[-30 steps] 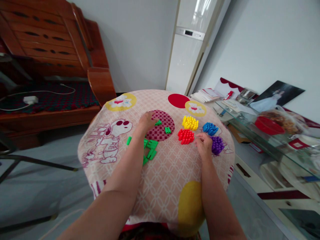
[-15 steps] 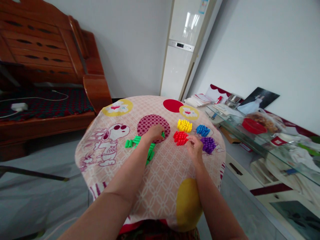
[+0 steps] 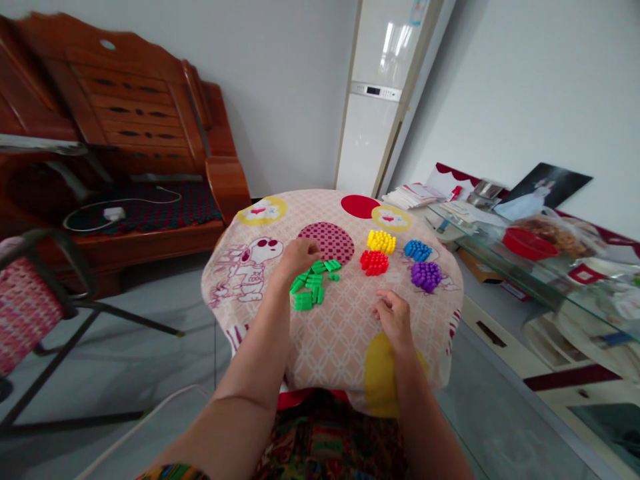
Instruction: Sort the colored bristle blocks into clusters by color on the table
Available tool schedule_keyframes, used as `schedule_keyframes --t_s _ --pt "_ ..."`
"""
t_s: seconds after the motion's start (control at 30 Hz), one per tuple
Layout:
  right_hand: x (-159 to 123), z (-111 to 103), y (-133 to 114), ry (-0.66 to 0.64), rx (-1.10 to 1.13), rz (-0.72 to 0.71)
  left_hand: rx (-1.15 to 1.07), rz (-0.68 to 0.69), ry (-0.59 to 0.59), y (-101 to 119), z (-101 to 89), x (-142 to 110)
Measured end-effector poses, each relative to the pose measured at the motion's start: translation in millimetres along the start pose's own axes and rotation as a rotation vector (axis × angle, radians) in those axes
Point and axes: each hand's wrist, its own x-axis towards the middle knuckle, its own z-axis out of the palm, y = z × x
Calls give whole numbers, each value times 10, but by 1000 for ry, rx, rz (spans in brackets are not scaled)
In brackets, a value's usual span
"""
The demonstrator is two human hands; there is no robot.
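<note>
My left hand (image 3: 299, 259) hovers at the left edge of the maroon checked circle, its fingers curled together. Whatever it may hold is hidden. Below and right of it lie loose green plastic pieces (image 3: 314, 281), short and rod-like, some side by side. My right hand (image 3: 394, 316) is low over the cloth, thumb and index finger slightly apart, with nothing visible between them. Beyond it stand knobbly clusters: red (image 3: 375, 263), yellow (image 3: 381, 242), blue (image 3: 418, 251) and purple (image 3: 426, 276). Neither hand touches these clusters.
A patterned tablecloth (image 3: 345, 340) covers the round table. To the right stands a glass-topped cabinet (image 3: 505, 267) bearing a red bowl (image 3: 530, 243), papers and a photo. A wooden bench (image 3: 150, 127) and a folding chair (image 3: 30, 300) are on the left.
My right hand has drawn back from the red cluster toward the table's near side. My left hand has shifted left, uncovering more green pieces. The view has turned left.
</note>
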Motion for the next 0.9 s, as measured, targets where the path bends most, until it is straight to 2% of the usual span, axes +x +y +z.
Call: schedule_keyframes --t_s 0.07,0.2,0.27,0.37,0.53,0.6,0.77,0.9 --pt "0 20 38 16 -2 1 2 -52 40 -19 32 -112" --pt "25 45 112 26 -42 -46 53 -75 -43 7 180 -284" --pt "30 46 129 25 -52 -61 74 -100 -18 41 244 -321" --pt "32 44 132 21 -71 -76 116 -155 89 97 299 -293" --pt "47 56 140 29 -72 -90 206 -176 -38 136 333 -179" --pt "56 65 155 28 -64 -96 209 -175 -27 125 336 -182" --pt "58 80 177 9 -38 -109 21 -101 95 218 389 -307" --pt "42 59 129 -29 2 -134 -320 99 25 523 587 -415"
